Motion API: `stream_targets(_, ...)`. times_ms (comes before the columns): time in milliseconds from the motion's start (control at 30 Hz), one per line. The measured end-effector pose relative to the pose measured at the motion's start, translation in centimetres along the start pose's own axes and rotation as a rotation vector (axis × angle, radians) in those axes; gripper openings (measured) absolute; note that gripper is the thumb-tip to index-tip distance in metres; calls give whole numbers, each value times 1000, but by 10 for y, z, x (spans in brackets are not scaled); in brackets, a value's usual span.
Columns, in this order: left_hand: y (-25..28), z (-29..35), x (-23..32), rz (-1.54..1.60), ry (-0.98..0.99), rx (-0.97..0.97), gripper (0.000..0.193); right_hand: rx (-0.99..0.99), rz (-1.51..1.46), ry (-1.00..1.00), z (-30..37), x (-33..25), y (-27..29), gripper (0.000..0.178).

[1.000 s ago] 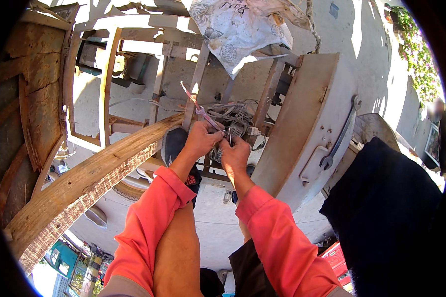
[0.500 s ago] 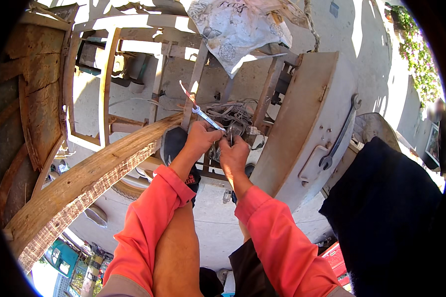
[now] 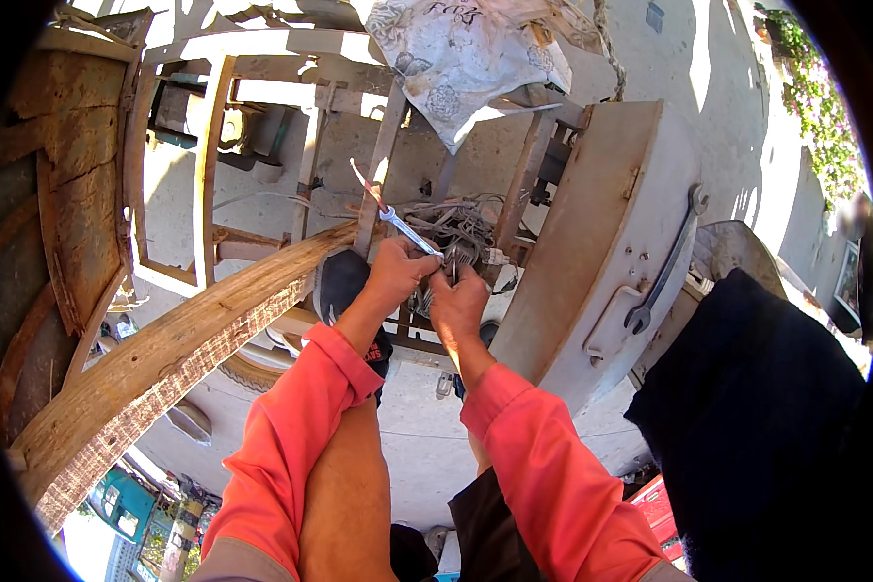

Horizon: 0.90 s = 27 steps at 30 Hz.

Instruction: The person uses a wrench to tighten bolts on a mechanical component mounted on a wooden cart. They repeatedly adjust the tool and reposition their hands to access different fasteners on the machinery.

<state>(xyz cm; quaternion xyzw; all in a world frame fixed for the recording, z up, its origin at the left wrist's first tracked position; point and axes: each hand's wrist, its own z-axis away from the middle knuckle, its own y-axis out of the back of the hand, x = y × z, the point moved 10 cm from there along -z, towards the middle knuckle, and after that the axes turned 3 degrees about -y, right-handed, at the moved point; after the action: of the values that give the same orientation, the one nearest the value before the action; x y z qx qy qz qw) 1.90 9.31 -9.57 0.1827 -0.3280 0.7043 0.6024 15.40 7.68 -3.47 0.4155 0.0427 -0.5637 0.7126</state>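
Tool of slim silver metal [image 3: 411,233], pinched by left hand [image 3: 395,273] (right hand [image 3: 460,299]: grip unclear). Little has shifted, suggesting steady work.

Silvery spanner [image 3: 412,233], coral-red sleeves [image 3: 543,456]

Wooden beam [image 3: 194,339], flowering bush [image 3: 819,102], white sheet [image 3: 456,73]

What the right hand [image 3: 461,297] touches is too small to tell.
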Motion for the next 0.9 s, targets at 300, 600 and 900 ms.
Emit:
stream_targets(300, 0, 3, -8, 22, 89, 14, 16, 21, -5, -3, 1, 2, -2, 28)
stream_targets(600, -2, 3, -6, 59, 68, -6, 15, 26, -61, 11, 0, 4, 0, 25)
stream_targets(900, -3, 4, -4, 59, 34, -34, 14, -23, -86, 4, 0, 8, 2, 23)
